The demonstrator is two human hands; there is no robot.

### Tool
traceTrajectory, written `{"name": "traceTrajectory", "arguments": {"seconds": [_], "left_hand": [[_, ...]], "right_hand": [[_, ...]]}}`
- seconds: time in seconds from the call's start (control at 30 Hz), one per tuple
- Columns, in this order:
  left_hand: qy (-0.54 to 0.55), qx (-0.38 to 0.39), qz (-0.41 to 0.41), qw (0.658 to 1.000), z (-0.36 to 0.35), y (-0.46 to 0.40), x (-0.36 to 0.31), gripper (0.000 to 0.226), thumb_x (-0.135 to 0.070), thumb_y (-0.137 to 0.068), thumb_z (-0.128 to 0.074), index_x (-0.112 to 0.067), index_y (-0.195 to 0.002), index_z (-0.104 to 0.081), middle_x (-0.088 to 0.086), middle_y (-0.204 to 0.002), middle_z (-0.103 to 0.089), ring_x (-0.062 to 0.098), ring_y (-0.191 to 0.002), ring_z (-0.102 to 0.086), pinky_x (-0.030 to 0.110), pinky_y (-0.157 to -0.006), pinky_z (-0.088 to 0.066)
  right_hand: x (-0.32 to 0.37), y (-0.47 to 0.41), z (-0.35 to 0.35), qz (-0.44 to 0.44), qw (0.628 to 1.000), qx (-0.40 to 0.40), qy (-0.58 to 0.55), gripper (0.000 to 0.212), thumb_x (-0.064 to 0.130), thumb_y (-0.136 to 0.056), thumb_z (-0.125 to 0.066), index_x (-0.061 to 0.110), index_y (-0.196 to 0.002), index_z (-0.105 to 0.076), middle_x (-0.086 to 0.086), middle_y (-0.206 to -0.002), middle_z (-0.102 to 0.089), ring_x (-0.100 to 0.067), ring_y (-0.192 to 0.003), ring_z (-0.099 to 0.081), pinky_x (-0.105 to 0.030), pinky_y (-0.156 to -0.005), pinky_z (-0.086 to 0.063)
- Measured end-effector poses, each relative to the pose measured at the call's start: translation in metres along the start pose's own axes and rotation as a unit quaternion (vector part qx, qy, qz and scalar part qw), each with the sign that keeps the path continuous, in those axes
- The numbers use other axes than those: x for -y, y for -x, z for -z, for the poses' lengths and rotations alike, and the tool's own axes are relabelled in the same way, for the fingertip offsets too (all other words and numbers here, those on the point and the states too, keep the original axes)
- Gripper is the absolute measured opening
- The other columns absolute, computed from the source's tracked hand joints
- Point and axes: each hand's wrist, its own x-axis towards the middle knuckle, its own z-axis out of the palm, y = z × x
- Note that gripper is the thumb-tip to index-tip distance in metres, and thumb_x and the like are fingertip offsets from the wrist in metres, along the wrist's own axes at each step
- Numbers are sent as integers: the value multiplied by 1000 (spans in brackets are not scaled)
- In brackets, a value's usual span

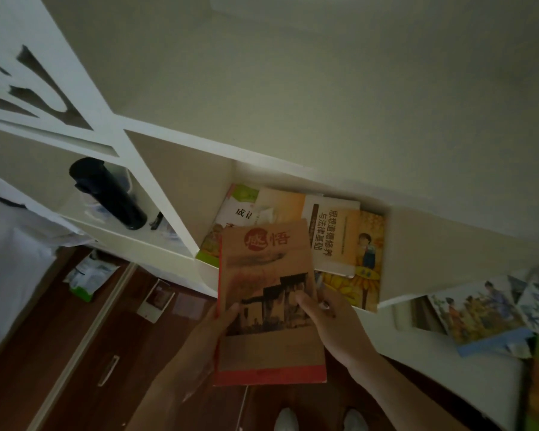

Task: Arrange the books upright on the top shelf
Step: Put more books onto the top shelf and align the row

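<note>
I hold a brown book (pixel 266 265) with a red spine and a dark photo on its cover, in front of the white shelf (pixel 262 169). My left hand (pixel 199 340) grips its left edge, thumb on the cover. My right hand (pixel 333 325) holds its right edge, thumb on the photo. Behind it, several books lie flat in the shelf compartment: a white one with a green corner (pixel 240 206), a cream one with dark characters (pixel 330 231) and a sunflower-cover book (pixel 366 275).
A black flask (pixel 106 194) stands in the compartment to the left. More illustrated books (pixel 479 309) lie on a lower white surface at the right. Below is dark wooden floor with a packet (pixel 89 276) and papers (pixel 156 300). My shoes (pixel 321 419) show at the bottom.
</note>
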Motion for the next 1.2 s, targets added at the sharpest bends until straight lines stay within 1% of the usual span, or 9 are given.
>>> {"name": "traceTrajectory", "arguments": {"seconds": [0.1, 0.23, 0.37, 0.43, 0.5, 0.57, 0.73, 1.03, 1.2], "left_hand": [[-79, -100, -79, 989, -5, 7, -1, 28, -47, -92, -68, -44, -120, -68, -11, -111, -77, 16, -106, -73, 45, -96, -55], [-74, -108, -130, 983, -12, 23, -4, 28, -27, -100, -61, -44, -122, -64, -20, -106, -76, 3, -97, -73, 27, -80, -54], [-44, -120, -116, 985, -5, 36, 0, 32, -25, -99, -63, -53, -115, -66, -19, -107, -76, 5, -99, -73, 35, -85, -54], [-34, -127, -110, 985, -1, 43, 2, 33, -23, -97, -65, -53, -112, -69, -20, -106, -77, 3, -98, -73, 34, -86, -52], [-14, -133, -103, 986, 0, 49, 4, 31, -20, -97, -65, -47, -112, -70, -15, -106, -78, 5, -95, -74, 35, -86, -52], [3, -149, -94, 984, 3, 53, 6, 27, -19, -96, -66, -41, -110, -73, -8, -103, -79, 12, -94, -75, 38, -86, -53], [44, -180, -72, 980, 7, 57, 4, 24, -24, -94, -68, -39, -113, -71, -4, -101, -80, 20, -98, -73, 39, -79, -54], [42, -161, -68, 984, 8, 63, -2, 24, -15, -98, -63, -32, -114, -67, -7, -81, -80, 10, -67, -75, 26, -51, -57], [-30, -111, -57, 992, 4, 55, -10, 29, -24, -92, -69, -46, -110, -76, -3, -107, -79, 21, -100, -75, 46, -89, -57]], "right_hand": [[21, 0, 3, -45, 976, -57, -204, 35, 52, -100, -55, 21, -105, -71, -3, -95, -77, -15, -87, -75, -38, -79, -60], [41, -26, 6, -148, 871, -164, -440, 19, 30, -99, -65, 12, -104, -68, -11, -94, -75, -26, -85, -71, -40, -85, -60], [55, -51, 4, -224, 825, -145, -498, 30, 34, -95, -69, 11, -115, -65, -7, -65, -63, -16, -46, -51, -23, -37, -44], [59, -57, 5, -228, 832, -144, -485, 30, 35, -90, -75, 16, -112, -66, -8, -73, -66, -13, -49, -51, -24, -43, -44], [63, -61, 7, -185, 850, -155, -468, 26, 42, -84, -76, 33, -106, -64, -20, -115, -66, -24, -82, -62, -36, -71, -58], [70, -69, 8, -175, 824, -131, -523, 14, 42, -91, -67, 38, -96, -55, -24, -126, -59, -34, -102, -61, -50, -96, -55], [75, -69, -2, -194, 768, -153, -592, 45, 8, -87, -77, 11, -128, -60, -12, -108, -75, -26, -93, -75, -41, -82, -64], [31, -27, 40, -167, 931, -121, -300, 29, 2, -90, -70, 12, -116, -64, -7, -107, -75, -23, -94, -75, -40, -84, -63], [30, -26, 63, -117, 970, -91, -191, 21, 2, -89, -69, 11, -108, -69, -7, -101, -76, -18, -87, -73, -26, -60, -57]]}}
